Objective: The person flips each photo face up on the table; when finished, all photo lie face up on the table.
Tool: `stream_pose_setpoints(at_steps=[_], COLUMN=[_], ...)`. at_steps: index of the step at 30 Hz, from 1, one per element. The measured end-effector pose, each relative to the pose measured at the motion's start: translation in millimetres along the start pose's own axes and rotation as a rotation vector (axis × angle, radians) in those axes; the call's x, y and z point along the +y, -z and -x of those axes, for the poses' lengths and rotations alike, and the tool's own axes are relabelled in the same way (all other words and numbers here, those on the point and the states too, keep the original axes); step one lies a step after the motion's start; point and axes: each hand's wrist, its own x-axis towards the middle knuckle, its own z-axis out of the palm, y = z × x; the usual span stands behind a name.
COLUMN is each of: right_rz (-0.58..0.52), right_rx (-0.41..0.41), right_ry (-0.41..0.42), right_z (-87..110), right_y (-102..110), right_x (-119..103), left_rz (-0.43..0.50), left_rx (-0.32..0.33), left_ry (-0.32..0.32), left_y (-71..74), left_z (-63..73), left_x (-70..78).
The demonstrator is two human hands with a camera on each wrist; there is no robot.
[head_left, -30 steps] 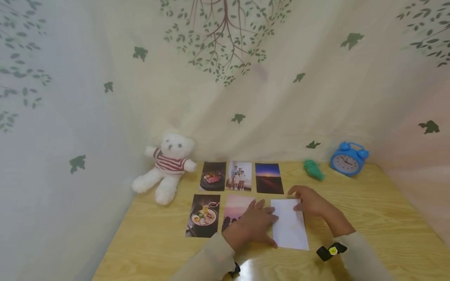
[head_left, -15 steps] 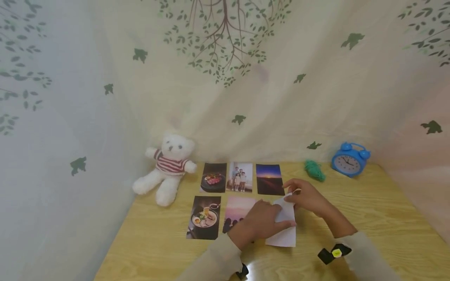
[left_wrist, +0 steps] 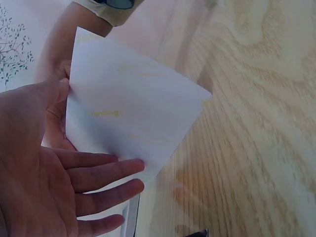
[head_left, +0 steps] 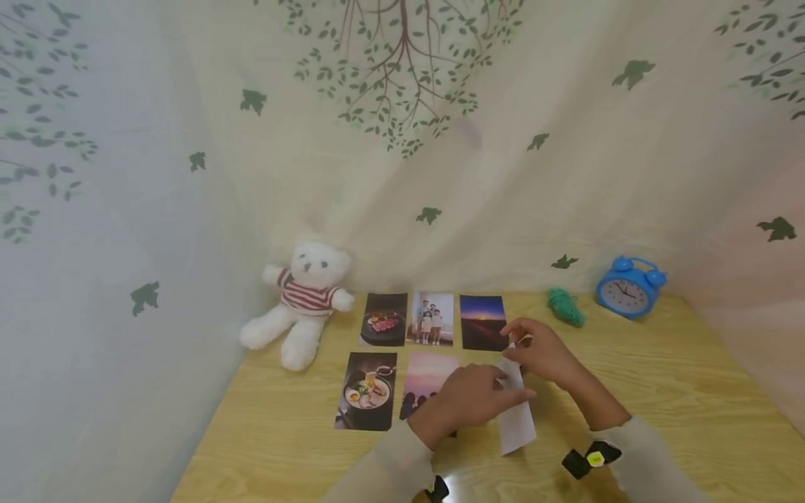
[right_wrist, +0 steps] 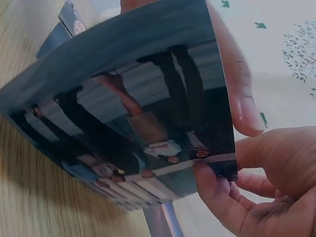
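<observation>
A photo print [head_left: 518,426] stands tilted up off the wooden table, its white back facing left. Its picture side, with several people on it, shows in the right wrist view. My right hand [head_left: 546,353] pinches the far corner between thumb and fingers. On the white-back side is my left hand [left_wrist: 64,182], fingers straight, fingertips over the print in the left wrist view; whether they press on it I cannot tell. Just left lies a pink-sky photo [head_left: 434,367], partly hidden by that hand. A ramen photo [head_left: 367,402] lies farther left; a sunset photo [head_left: 482,314] lies beyond the hands.
In the back row are a steak photo [head_left: 383,321] and a family photo [head_left: 430,321]. A white teddy bear [head_left: 308,297] sits at the left rear. Green yarn [head_left: 566,307] and a blue alarm clock [head_left: 631,290] stand at the right rear, before a cloth backdrop [head_left: 377,195].
The print lay flat, white back up; now it is tilted up at its right side. My right hand has moved a little left and taken its corner. The left hand has shifted slightly right.
</observation>
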Motion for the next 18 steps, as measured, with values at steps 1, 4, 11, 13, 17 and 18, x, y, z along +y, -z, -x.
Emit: stream_pose_setpoints(at_steps=[1,4,11,13,17,18], right_rz=[-0.015,-0.072,-0.180,-0.136,0.008,0.052], right_rx=[-0.002,-0.008,-0.015,-0.043,-0.138,-0.164], right_ry=[-0.001,0.002,-0.028,-0.036,-0.037,-0.028], right_z=[-0.1,-0.9,0.2,2.8,8.4,9.4], right_y=[-1.0,-4.0,-6.6,-7.3,-12.5,-14.3], right_x=[-1.3,-2.4,3.4,5.9,14.0,15.9], left_rz=[0.046,0.179,0.184,0.109,0.008,-0.016], left_rx=[-0.008,0.002,0.178,0.219,0.217,0.207], left_ry=[0.008,0.015,0.009,0.067,0.157,0.167], left_y=[1.0,3.5,18.3,21.8,23.5,22.6], left_z=[0.4,2.5,6.9,7.7,10.7,11.3], left_x=[0.0,-0.8,-1.3,-3.9,-10.8,-12.8])
